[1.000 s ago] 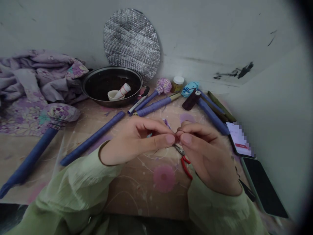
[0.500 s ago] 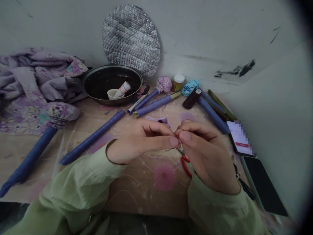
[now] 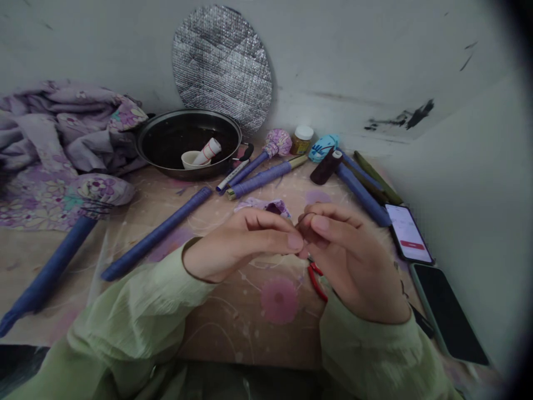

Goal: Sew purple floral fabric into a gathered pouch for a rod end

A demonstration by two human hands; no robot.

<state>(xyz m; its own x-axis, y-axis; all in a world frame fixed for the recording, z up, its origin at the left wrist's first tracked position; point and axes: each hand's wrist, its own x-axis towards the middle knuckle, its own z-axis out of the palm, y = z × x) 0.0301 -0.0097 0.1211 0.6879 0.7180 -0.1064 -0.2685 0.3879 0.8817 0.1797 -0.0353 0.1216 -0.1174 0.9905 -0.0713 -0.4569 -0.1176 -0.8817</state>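
My left hand is closed in a pinch, thumb against forefinger, over the middle of the table. Facing it, my right hand is also pinched, its fingertips close to the left ones. A thin dark strand, perhaps thread, shows at the right fingers; what the left fingertips hold is too small to name. Just below the fingertips lie red-handled pliers or cutters, partly hidden by my right hand. Behind my hands is a scrap of purple patterned cloth. A dark thread spool lies farther back.
Blue-wrapped sticks lie left and back. A black pan holding a small cup stands at the back, near a silver round mat. Purple cloth is heaped left. Two phones and a jar are at right and back.
My right thumb and forefinger have moved slightly up and away from the left fingertips, showing the dark strand. My left hand has barely moved.
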